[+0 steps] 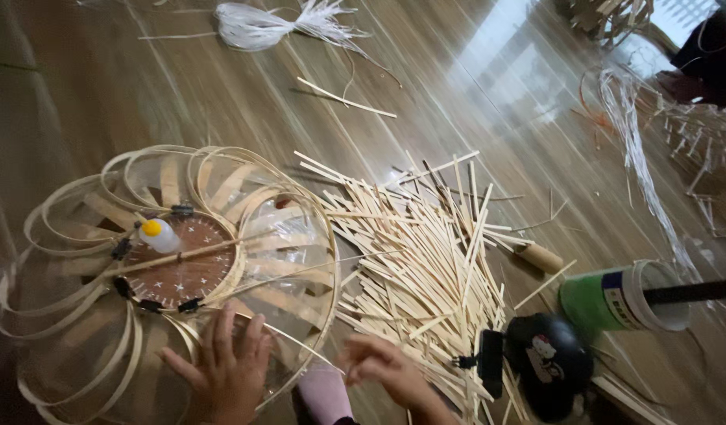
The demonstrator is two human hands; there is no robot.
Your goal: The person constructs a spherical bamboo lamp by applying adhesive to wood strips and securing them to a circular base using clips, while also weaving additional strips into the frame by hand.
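1. Wooden plank floor (457, 71), glossy with window glare, serves as our work surface.
2. Our left hand (225, 366): lies flat on the near rim of the bamboo frame (79, 315), fingers spread apart and pointing away from us, gripping nothing.
3. Our right hand (386, 370): hovers at the near edge of the pile of bamboo sticks (426, 260), fingers loosely curled and blurred; we cannot tell whether they pinch a stick.
4. Pink sleeve (325, 393): between the two hands, at the bottom edge.
5. Bamboo frame: rounded cage of bent strips, under and beyond the left fingers. At its middle sits a dark wooden disc (186, 271) with small pale marks, ringed by black binder clips (191, 304).
6. Small bottle with yellow cap (158, 234): lying on the disc, beyond the left fingertips.
7. Pile of bamboo sticks: loose flat slivers, fanned out beyond the right fingers.
8. Black rounded object (552, 358): just right of the right hand.
9. Green-and-white tub (622, 297): further right, a dark rod (693, 291) standing in it.
10. Short wooden handle (540, 256): at the pile's far right edge.
11. White fibre bundle (260, 25): far off, well beyond both hands.
12. Another person's dark sleeve (713, 55): far right corner, amid more strips.
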